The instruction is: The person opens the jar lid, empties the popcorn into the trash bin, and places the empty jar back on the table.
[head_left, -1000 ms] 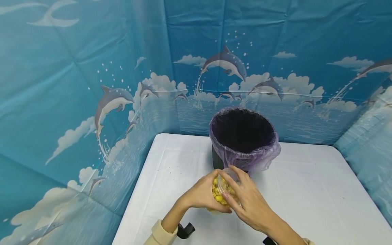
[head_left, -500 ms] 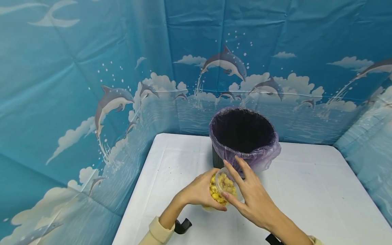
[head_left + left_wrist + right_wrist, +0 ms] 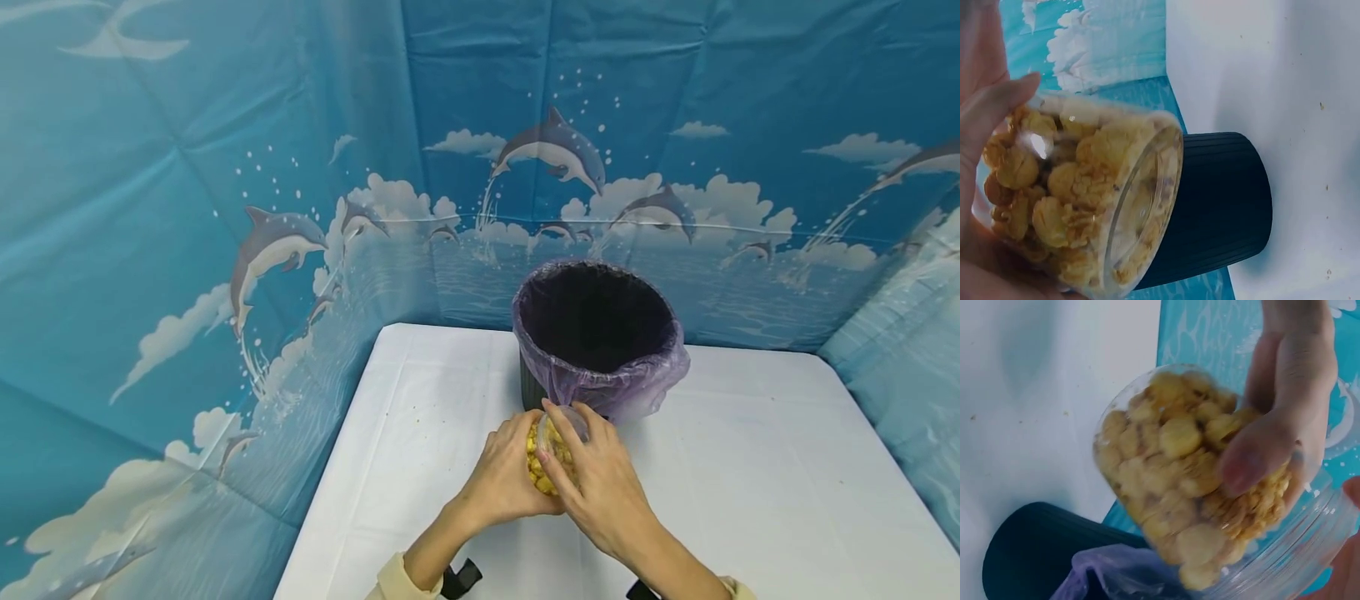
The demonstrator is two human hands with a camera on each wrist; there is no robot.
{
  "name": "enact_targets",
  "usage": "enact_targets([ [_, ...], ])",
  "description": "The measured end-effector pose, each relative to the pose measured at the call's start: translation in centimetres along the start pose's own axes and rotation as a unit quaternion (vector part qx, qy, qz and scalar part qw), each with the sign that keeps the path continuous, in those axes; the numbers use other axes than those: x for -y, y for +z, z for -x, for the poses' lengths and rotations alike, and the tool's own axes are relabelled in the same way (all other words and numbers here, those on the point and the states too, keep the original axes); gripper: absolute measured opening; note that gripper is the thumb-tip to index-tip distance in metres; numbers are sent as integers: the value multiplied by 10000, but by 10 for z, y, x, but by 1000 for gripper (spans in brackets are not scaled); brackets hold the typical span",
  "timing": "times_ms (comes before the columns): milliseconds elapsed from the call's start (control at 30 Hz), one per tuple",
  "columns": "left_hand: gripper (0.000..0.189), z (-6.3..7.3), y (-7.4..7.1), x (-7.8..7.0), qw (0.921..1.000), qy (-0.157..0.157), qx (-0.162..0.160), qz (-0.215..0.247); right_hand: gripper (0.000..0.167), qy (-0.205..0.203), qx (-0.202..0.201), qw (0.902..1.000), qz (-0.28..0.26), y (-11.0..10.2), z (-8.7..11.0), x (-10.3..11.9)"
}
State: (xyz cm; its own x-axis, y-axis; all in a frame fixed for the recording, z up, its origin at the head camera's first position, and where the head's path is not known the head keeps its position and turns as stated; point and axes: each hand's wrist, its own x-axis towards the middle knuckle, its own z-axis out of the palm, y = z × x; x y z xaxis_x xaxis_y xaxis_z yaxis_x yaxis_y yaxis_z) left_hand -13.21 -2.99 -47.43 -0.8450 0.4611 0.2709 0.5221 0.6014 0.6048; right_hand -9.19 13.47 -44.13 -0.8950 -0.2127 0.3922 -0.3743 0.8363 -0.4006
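Observation:
A clear plastic jar full of yellow popcorn is held up over the table, tilted, in front of the bin. My left hand grips it round the side, its thumb showing across the jar wall in the right wrist view. Fingers of my right hand curl round the clear ridged lid at the jar's mouth. In the left wrist view the round jar bottom faces away from the left palm, with popcorn pieces pressed against the wall.
Just beyond the hands stands a black bin lined with a purple bag. Small crumbs dot the white table. Blue dolphin-print curtains close off the back and sides.
Half a second ago the right hand's fingers were spread loosely at the lid; now they close round it again. The hands and jar have shifted slightly right.

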Motion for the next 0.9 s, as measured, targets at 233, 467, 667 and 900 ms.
enact_targets([
  [233, 113, -3, -12, 11, 9939, 49, 843, 716, 62, -858, 167, 9962, 0, -5, 1, -13],
  [467, 105, -9, -25, 25, 9752, 771, 1736, 1135, 67, -1748, 762, 9811, -322, -17, 3, -25],
  [667, 103, -11, -32, 33, 9572, 1285, 2288, 1223, 67, -2505, 511, 9661, -369, -25, 6, -29],
  [900, 97, -7, -36, 45, 9453, 800, 2534, 1891, 72, -2161, 590, 9746, -71, -30, 15, -50],
])
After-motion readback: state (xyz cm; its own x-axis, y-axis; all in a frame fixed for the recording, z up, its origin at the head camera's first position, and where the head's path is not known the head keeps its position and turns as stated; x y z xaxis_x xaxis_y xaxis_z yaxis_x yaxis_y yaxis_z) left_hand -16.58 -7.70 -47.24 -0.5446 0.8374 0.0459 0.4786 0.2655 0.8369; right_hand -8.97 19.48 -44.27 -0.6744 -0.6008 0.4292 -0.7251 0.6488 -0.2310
